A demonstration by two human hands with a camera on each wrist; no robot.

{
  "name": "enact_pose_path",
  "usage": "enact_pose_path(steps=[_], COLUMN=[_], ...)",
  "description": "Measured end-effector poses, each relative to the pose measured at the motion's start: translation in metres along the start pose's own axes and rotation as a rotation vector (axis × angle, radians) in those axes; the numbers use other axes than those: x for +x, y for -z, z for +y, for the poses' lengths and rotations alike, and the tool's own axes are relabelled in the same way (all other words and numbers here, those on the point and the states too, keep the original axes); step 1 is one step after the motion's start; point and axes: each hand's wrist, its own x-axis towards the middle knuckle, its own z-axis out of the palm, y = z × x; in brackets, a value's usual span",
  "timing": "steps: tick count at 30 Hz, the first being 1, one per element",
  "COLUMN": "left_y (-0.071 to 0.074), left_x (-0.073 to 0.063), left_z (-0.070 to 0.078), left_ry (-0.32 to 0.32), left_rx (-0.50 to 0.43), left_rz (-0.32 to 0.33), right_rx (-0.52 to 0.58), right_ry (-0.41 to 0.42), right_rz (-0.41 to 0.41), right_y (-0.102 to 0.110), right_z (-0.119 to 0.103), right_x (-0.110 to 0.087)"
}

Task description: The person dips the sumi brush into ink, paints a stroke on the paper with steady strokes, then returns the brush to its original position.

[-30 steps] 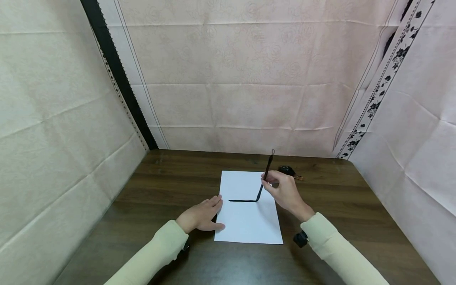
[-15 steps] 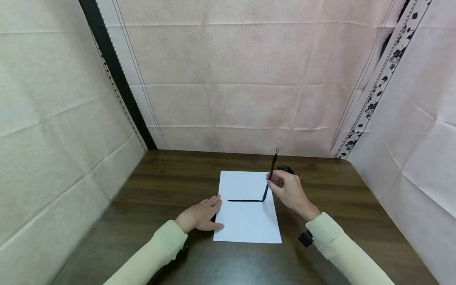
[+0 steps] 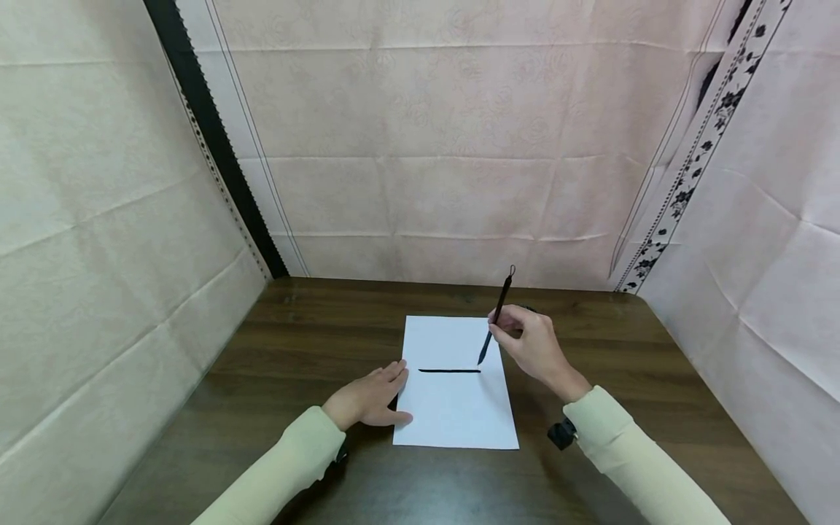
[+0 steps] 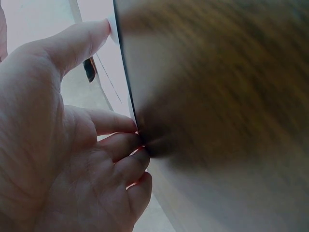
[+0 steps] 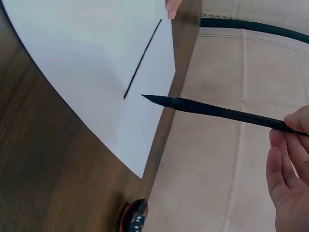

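My right hand (image 3: 528,343) pinches a dark calligraphy brush (image 3: 500,310) by its handle, with the bristle tip pointing down. In the right wrist view the brush tip (image 5: 157,99) is raised off the white sheet of paper (image 5: 87,43), beside the right end of a black ink line (image 5: 141,63). That line (image 3: 449,371) runs straight across the middle of the paper (image 3: 456,415). My left hand (image 3: 372,397) rests with extended fingers on the paper's left edge. In the left wrist view, the thumb and fingertips of the left hand (image 4: 72,130) lie along that edge.
A brown wooden table (image 3: 315,350) lies under the paper. Behind my right hand is a small black glossy object (image 5: 134,216), mostly hidden in the head view. Pale cloth hangs (image 3: 420,146) at the back and both sides.
The ink line grew rightward under the brush. Then the brush lifted off the paper, its tip shifting slightly back left from the line's end. The left hand stayed still.
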Motion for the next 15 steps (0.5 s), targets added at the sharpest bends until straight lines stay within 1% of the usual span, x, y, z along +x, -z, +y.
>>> enact_pose_path(steps=[7, 15], left_y=[-0.001, 0.0], left_x=[0.0, 0.0], left_z=[0.0, 0.0], left_ry=[-0.004, -0.004], left_rx=[-0.001, 0.002], left_rz=[0.001, 0.001], right_rx=[-0.01, -0.048], right_ry=[0.034, 0.074], right_rz=[0.024, 0.058], right_y=[0.011, 0.031], right_z=[-0.002, -0.003], right_x=[0.006, 0.017])
